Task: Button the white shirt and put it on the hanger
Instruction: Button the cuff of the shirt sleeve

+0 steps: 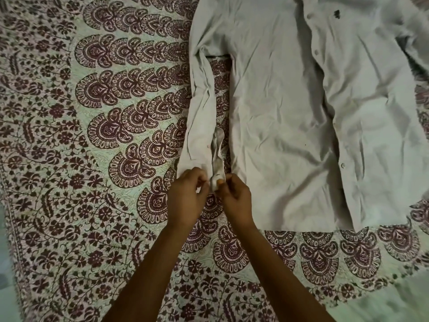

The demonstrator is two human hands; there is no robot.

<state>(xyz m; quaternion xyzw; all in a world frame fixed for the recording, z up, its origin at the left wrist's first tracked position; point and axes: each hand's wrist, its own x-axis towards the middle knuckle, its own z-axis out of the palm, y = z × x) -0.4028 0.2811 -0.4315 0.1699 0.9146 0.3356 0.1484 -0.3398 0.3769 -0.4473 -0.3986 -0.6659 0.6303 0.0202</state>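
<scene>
Pinching the cuff [214, 180] of the shirt's long sleeve [202, 117] from both sides, the two hands meet just above the lower middle of the view: the left hand [186, 196] grips the cuff's left edge between thumb and curled fingers, and the right hand [234, 198] grips its right edge the same way, the knuckles of the two almost touching. Both bare forearms run down and outward from the hands to the bottom edge of the view. The sleeve stretches straight away from the hands, its slit near the cuff gaping open with a small button [208, 147] on the placket beside it. Beyond and to the right of the hands the white shirt [278, 101] lies spread flat, front up and creased, its hem level with the right wrist. A row of buttons [315, 51] runs down its front placket, and whether each one is fastened cannot be told. A small dark mark [336, 13] sits on the chest, far from the hands. Everything rests on a bedspread [81, 140] printed with maroon paisley and floral patterns, which fills the area to the left of the hands and beneath them.
</scene>
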